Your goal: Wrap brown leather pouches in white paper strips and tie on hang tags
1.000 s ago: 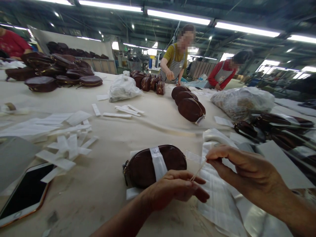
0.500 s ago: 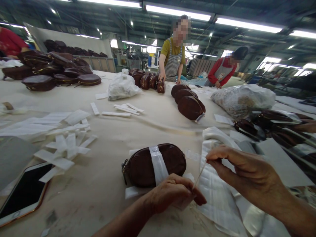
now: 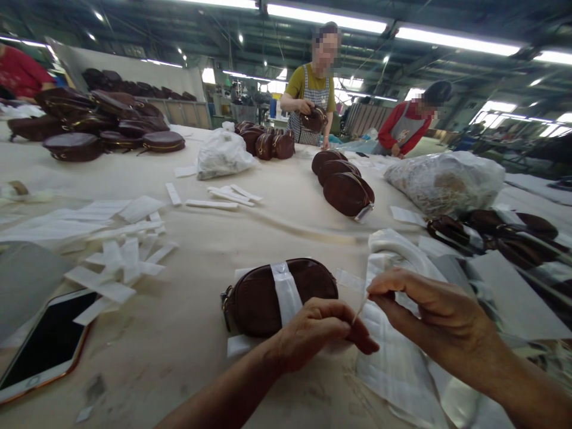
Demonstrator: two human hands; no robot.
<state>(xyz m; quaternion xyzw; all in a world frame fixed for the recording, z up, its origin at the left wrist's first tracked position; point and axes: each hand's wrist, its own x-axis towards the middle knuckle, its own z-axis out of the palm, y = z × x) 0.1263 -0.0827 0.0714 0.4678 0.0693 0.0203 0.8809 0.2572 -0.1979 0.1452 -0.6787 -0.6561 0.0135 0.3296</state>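
A dark brown oval handbag [image 3: 254,304] with a white wrap band [image 3: 286,292] round its middle lies in front of me. At its near right edge is my left hand [image 3: 322,328], fingers bent together round one end of a thin pale string [image 3: 360,310]. Something whitish and translucent shows blurred under those fingers; I cannot make out what. To the right, my right hand [image 3: 415,310] pinches the string's other end between thumb and forefinger, above a stack of white padded sheets [image 3: 393,357]. The string runs slanting between both hands.
A phone [image 3: 49,339] and loose white strips [image 3: 120,262] lie at left. Brown bags are piled far left [image 3: 107,119], in a row ahead [image 3: 346,190] and at right [image 3: 513,232]. Filled plastic bags [image 3: 447,179] sit on the table. Co-workers [image 3: 313,89] stand beyond it.
My left fingers opened and closed slightly round the string, which stays between both hands. The brown bag before me has not moved. The co-worker across has lifted a small brown bag from the row.
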